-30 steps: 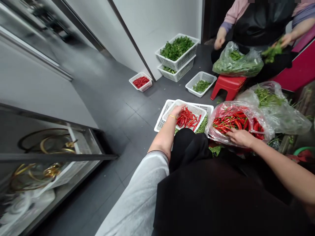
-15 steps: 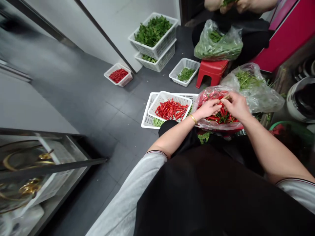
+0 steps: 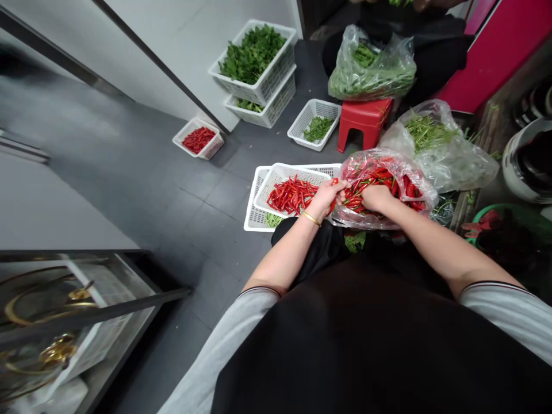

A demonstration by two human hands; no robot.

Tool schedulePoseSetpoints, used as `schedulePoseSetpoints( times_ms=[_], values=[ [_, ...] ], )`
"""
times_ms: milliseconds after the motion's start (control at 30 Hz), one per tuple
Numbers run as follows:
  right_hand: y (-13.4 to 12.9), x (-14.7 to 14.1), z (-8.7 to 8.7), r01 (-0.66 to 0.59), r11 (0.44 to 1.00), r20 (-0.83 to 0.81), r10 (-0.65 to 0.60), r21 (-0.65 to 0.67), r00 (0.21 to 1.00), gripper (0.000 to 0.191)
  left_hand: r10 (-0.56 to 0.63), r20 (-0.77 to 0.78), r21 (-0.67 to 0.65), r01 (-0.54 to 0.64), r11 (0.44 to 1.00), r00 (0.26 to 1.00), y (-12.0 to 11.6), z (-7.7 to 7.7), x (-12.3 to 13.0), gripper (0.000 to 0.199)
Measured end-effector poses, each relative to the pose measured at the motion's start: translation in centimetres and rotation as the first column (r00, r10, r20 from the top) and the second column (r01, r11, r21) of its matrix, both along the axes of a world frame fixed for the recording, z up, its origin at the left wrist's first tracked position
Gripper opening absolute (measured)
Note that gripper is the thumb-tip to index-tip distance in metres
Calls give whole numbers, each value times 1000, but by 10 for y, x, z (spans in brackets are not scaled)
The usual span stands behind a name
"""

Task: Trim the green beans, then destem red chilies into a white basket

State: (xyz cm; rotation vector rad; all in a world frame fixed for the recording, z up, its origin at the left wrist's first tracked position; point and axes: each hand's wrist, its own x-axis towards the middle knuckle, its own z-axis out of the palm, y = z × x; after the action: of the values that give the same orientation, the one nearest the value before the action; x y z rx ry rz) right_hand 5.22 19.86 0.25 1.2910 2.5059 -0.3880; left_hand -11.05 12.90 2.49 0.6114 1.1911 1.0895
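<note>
Head view: looking down on a clear bag [image 3: 425,195] of chilies [image 3: 371,175].
Left grip [image 3: 326,197]: fingers pressed together on a red chili [image 3: 334,182], at the bag's left edge; its ends show either side of the fingers, long axis running roughly away from the body.
Right grip [image 3: 376,198]: inside the bag, over the chilies; fingers hidden, spread or closed cannot be told.
Basket [image 3: 280,171]: just left of the bag, nearer the left grip, holding more chilies.
Stool [image 3: 364,123]: beyond the bag.
</note>
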Motion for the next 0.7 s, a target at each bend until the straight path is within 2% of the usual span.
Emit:
schedulePoseSetpoints(
  times_ms=[100,200,300,367,433,500,567,633,700],
  values=[
    [22,28,20,166,982,-177,-148,91,973,27,-59,-39,-53,57,997,998,5,-11,20,19],
    [23,42,32,244,969,-454,-199,44,869,30,-129,-59,20,130,991,990,10,-19,48,18],
    [9,46,30,281,958,-658,-251,-63,710,35,-86,-52,81,90,993,995,11,-19,63,17],
    [-2,51,23,219,962,-728,-267,-163,631,39,-27,7,84,26,996,1000,12,-17,61,18],
    [-13,58,17,85,952,-709,-278,-295,648,43,8,76,64,-13,998,997,12,-13,54,20],
    [-24,63,15,29,931,-658,-278,-363,700,48,33,131,47,-40,998,991,11,-9,47,19],
    [-37,62,20,53,961,-642,-223,-273,734,48,49,170,39,-57,998,984,11,-6,45,19],
    [-51,54,31,51,994,-633,-98,-92,768,46,36,183,20,-41,999,982,10,-5,47,25],
    [-64,44,45,-82,997,-614,62,-4,787,44,-36,180,-22,41,999,983,7,-7,51,31]
  ],
)
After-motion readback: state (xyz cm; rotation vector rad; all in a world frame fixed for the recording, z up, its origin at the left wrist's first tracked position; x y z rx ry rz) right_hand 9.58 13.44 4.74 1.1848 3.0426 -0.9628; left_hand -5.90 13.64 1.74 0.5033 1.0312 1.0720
